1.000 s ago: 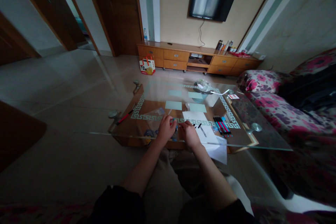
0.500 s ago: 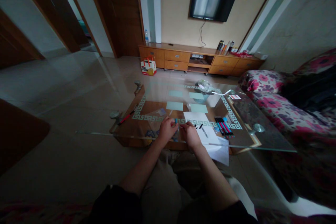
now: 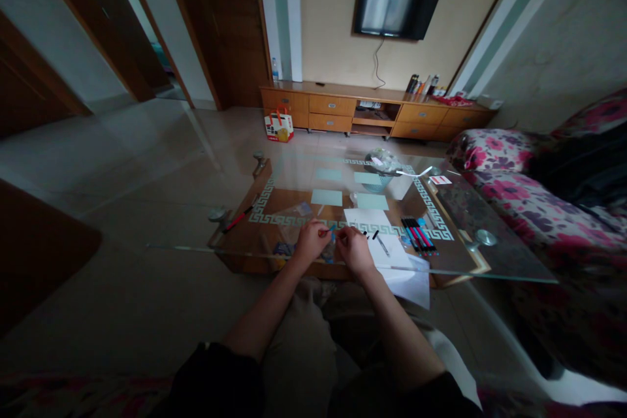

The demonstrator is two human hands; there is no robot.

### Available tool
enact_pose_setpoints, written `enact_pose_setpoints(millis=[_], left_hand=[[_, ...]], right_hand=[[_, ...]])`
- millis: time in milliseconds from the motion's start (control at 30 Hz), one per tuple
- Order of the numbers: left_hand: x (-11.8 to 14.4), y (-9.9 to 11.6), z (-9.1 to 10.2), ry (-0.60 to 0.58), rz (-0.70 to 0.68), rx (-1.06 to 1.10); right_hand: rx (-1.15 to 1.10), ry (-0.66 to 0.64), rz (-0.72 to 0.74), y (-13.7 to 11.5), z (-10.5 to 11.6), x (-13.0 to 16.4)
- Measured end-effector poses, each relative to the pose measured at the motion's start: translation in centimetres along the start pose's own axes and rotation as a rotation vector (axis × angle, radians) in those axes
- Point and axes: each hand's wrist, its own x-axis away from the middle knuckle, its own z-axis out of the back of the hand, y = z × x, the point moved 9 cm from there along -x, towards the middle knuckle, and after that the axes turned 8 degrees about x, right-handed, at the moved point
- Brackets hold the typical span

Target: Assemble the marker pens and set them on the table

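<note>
Glass tops the counter [image 3: 490,261] I am looking down on, with a wooden frame and key-pattern border beneath it. My left hand [image 3: 309,241] and right hand [image 3: 353,248] meet at its near edge, both closed on one small thing between them: a thin pen part [image 3: 327,231] that shows red toward the left grip and blue toward the right. It is too small for me to tell whether it is a refill going into a barrel or a cap on a pen.

Judging by what lies around, the work is partway. A row of pens [image 3: 417,235] sits tidily to the right, touching side by side, and these look finished. On the white paper [image 3: 377,235] just beside the right hand lie a few loose dark pieces [image 3: 375,235] and a slim pen body [image 3: 383,246], which I take as still to be dealt with. A red pen [image 3: 238,217] lies well apart at the left corner.
</note>
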Motion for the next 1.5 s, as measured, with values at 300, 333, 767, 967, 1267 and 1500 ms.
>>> enact_pose_setpoints(millis=[300, 333, 767, 967, 1267, 1500], left_hand=[[0.1, -0.7, -0.1, 0.021, 0.02, 0.09], [0.1, -0.9, 0.1, 0.045, 0.041, 0.146], [0.7, -0.9, -3.1, -0.068, 0.421, 1.312], [1.8, 0.7, -4.4, -0.305, 0.48, 1.251], [1.9, 0.0, -4.7, -0.301, 0.481, 1.203], [1.8, 0.0, -4.7, -0.301, 0.454, 1.176]], right_hand=[[-0.25, 0.123, -0.134, 1.2, 0.6, 0.3], [-0.287, 0.137, -0.154, 1.4, 0.6, 0.3], [-0.717, 0.353, -0.25, 2.2, 3.3, 0.1], [-0.797, 0.328, -0.29, 3.0, 2.8, 0.2], [-0.842, 0.25, -0.294, 3.8, 1.9, -0.1], [-0.794, 0.26, -0.277, 3.3, 2.7, -0.1]])
